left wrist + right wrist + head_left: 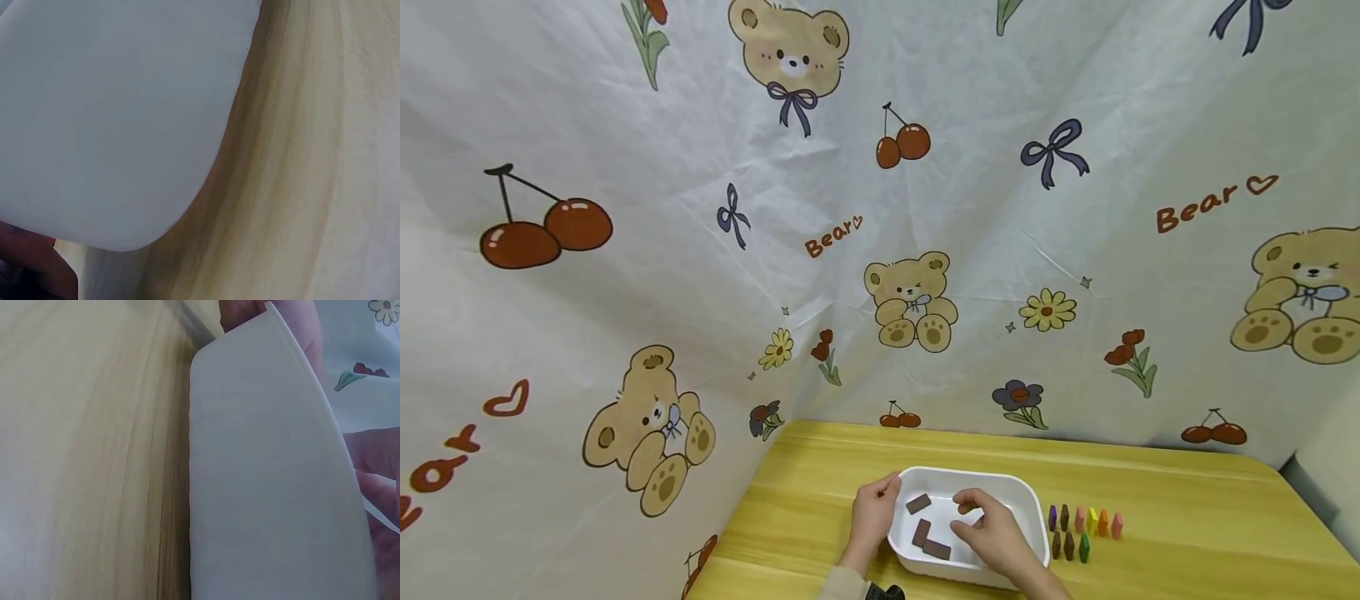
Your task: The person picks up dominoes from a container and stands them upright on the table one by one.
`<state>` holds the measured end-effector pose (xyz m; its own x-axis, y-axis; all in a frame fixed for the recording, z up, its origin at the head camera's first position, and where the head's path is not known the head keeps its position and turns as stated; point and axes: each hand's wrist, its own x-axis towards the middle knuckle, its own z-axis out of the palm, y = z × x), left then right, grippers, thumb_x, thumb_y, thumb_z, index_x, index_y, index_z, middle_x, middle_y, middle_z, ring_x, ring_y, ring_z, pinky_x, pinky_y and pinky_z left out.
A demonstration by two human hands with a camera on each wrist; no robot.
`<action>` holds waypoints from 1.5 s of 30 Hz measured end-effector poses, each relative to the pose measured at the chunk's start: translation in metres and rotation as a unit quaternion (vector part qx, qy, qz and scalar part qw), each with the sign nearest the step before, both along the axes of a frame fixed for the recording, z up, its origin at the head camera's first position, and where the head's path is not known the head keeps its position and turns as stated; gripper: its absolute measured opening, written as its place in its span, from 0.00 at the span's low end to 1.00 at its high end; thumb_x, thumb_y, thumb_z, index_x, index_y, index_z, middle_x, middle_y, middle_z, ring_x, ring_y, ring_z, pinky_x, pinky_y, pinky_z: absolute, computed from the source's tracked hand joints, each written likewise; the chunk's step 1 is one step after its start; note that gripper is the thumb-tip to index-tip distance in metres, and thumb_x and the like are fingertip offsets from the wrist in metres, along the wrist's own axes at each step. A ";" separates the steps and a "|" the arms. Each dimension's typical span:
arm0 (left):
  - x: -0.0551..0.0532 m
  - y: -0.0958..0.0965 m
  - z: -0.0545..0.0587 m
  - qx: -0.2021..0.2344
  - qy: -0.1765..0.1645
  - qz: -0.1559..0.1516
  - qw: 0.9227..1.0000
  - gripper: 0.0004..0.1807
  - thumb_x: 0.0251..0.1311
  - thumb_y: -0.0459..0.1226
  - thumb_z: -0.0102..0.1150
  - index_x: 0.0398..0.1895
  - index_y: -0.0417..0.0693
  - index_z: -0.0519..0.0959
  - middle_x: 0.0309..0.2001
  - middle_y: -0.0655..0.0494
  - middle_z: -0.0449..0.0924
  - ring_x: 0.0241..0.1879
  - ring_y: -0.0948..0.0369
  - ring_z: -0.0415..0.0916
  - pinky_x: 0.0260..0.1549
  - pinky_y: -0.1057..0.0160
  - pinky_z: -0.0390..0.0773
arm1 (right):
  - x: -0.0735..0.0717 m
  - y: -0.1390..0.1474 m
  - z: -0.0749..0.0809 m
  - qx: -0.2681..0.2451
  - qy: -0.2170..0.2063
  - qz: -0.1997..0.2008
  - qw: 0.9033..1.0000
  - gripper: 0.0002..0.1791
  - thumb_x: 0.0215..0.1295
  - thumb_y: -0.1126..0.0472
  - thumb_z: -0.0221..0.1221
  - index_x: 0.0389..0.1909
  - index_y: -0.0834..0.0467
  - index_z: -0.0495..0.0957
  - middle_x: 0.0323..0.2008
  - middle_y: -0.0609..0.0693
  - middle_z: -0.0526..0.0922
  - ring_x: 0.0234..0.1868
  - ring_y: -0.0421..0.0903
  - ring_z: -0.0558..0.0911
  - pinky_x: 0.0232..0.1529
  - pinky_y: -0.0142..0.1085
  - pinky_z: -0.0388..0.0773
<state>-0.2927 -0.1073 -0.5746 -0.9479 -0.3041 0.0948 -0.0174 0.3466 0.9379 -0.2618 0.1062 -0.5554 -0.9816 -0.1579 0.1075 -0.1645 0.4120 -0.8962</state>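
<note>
A white plastic basin (966, 577) with a low wall stands on the table. Several flat brown domino-like blocks (936, 549) lie inside it, toward its left side. At the basin's left end, my left hand (872, 512) grips the rim between thumb and fingers; the right wrist view also shows this hand (306, 325) at the far corner. Over the basin's interior hovers my right hand (996, 533), its fingers bent and its thumb apart from the forefinger. I see nothing held between them, though the undersides of the fingers are hidden.
Right of the basin, several small coloured blocks (1092, 521) stand upright in two rows, among them purple, brown, pink, yellow, orange and green. The yellow wood-grain table (1210, 517) meets a bear-printed cloth (970, 242) at the back and left.
</note>
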 end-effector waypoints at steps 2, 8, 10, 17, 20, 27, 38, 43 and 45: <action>-0.001 0.000 -0.005 -0.004 0.000 0.004 1.000 0.13 0.69 0.42 0.64 0.50 0.46 0.89 0.50 0.47 0.89 0.49 0.54 0.85 0.46 0.57 0.86 | -0.002 -0.001 -0.002 -0.002 0.002 0.007 1.000 0.18 0.57 0.64 0.73 0.48 0.59 0.81 0.40 0.52 0.83 0.22 0.37 0.72 0.25 0.29 0.71; 0.005 0.002 0.001 -0.001 0.008 0.005 1.000 0.14 0.68 0.43 0.65 0.49 0.45 0.90 0.49 0.46 0.90 0.48 0.54 0.85 0.45 0.59 0.86 | -0.008 -0.008 -0.005 0.007 0.015 0.023 1.000 0.14 0.56 0.63 0.73 0.42 0.58 0.82 0.35 0.50 0.83 0.22 0.36 0.71 0.25 0.28 0.70; 0.007 0.002 0.005 0.000 0.016 0.003 1.000 0.15 0.68 0.43 0.65 0.49 0.44 0.89 0.49 0.44 0.89 0.47 0.53 0.85 0.43 0.59 0.86 | -0.012 -0.010 -0.007 0.013 0.022 0.027 0.999 0.11 0.56 0.63 0.73 0.39 0.57 0.83 0.32 0.48 0.82 0.22 0.36 0.72 0.25 0.28 0.70; -0.001 0.001 -0.008 -0.003 0.009 -0.001 1.000 0.14 0.69 0.43 0.64 0.50 0.46 0.89 0.50 0.46 0.89 0.48 0.54 0.85 0.44 0.60 0.86 | -0.021 -0.012 -0.020 0.018 0.022 0.044 0.999 0.09 0.55 0.62 0.73 0.34 0.57 0.83 0.28 0.46 0.81 0.23 0.35 0.72 0.25 0.28 0.70; -0.007 0.000 -0.018 -0.003 0.001 -0.007 1.000 0.14 0.69 0.43 0.64 0.50 0.47 0.89 0.49 0.48 0.90 0.48 0.55 0.85 0.45 0.59 0.86 | -0.021 -0.012 -0.026 0.019 0.017 0.056 0.998 0.10 0.55 0.61 0.74 0.34 0.58 0.83 0.27 0.45 0.80 0.22 0.35 0.72 0.23 0.28 0.69; -0.012 -0.002 -0.023 -0.001 0.005 0.000 1.000 0.13 0.68 0.44 0.65 0.49 0.50 0.90 0.49 0.50 0.90 0.50 0.53 0.85 0.49 0.55 0.86 | -0.026 -0.014 -0.033 0.025 0.016 0.118 0.993 0.14 0.53 0.62 0.75 0.36 0.62 0.82 0.26 0.47 0.80 0.21 0.34 0.72 0.21 0.28 0.69; -0.009 0.000 -0.015 -0.008 0.007 0.007 1.000 0.13 0.69 0.42 0.64 0.49 0.46 0.90 0.48 0.48 0.90 0.48 0.55 0.85 0.45 0.58 0.86 | -0.033 -0.017 -0.041 0.086 0.050 0.176 0.979 0.15 0.47 0.61 0.79 0.29 0.58 0.81 0.22 0.43 0.78 0.24 0.30 0.71 0.26 0.28 0.69; -0.006 0.000 -0.011 0.000 0.005 -0.001 1.000 0.13 0.69 0.42 0.64 0.50 0.47 0.89 0.50 0.48 0.89 0.50 0.53 0.85 0.47 0.56 0.86 | -0.034 -0.018 -0.040 0.110 0.068 0.177 0.976 0.16 0.44 0.59 0.80 0.26 0.57 0.80 0.20 0.40 0.75 0.22 0.30 0.69 0.25 0.28 0.67; -0.005 0.001 -0.010 0.002 0.004 -0.001 1.000 0.14 0.69 0.43 0.64 0.50 0.47 0.89 0.50 0.48 0.89 0.51 0.52 0.85 0.48 0.55 0.86 | -0.034 -0.019 -0.040 0.121 0.079 0.180 0.973 0.16 0.43 0.59 0.80 0.25 0.57 0.80 0.19 0.38 0.73 0.21 0.29 0.68 0.24 0.27 0.67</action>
